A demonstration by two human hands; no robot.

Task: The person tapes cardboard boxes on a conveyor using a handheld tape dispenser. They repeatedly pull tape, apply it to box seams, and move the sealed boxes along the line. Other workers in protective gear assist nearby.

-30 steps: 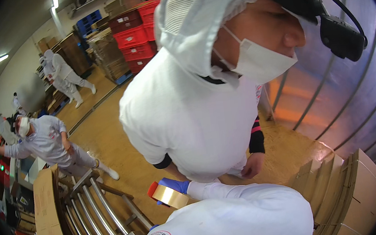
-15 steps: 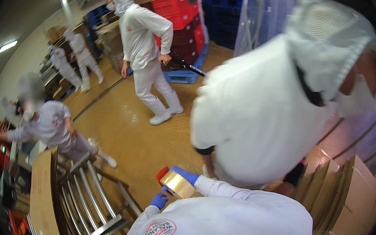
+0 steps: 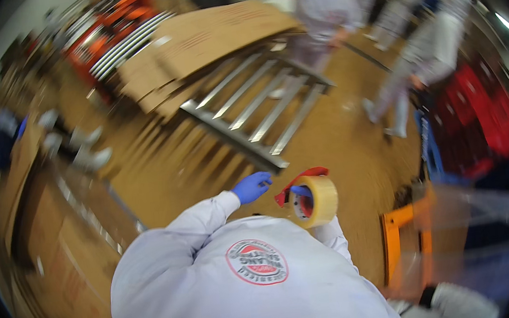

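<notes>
In my right hand (image 3: pixel 299 190) is a tape dispenser (image 3: pixel 320 172) with a red body, loaded with a wide roll of clear yellowish packing tape (image 3: pixel 323 200). The roll hides most of that blue-gloved hand; a finger shows at its core. My left hand (image 3: pixel 251 188), also in a blue glove, is held out in front of my chest, a short way left of the dispenser. It holds nothing, and its fingers are loosely bent and apart. Both hands are in the air, on the near side of a metal roller conveyor (image 3: pixel 233 137).
Flat cardboard sheets (image 3: pixel 223 35) lie beyond the conveyor, and more cardboard (image 3: pixel 61 266) stands at my left. Red crates (image 3: pixel 473 117) and an orange frame (image 3: pixel 393 250) are on the right. Several people in white work clothes stand farther off. A sleeve (image 3: pixel 462 303) shows at lower right.
My view has swung left, bringing the conveyor to the middle and the red crates to the right. The nearby co-worker is mostly out of view. The tape dispenser stays in my right hand.
</notes>
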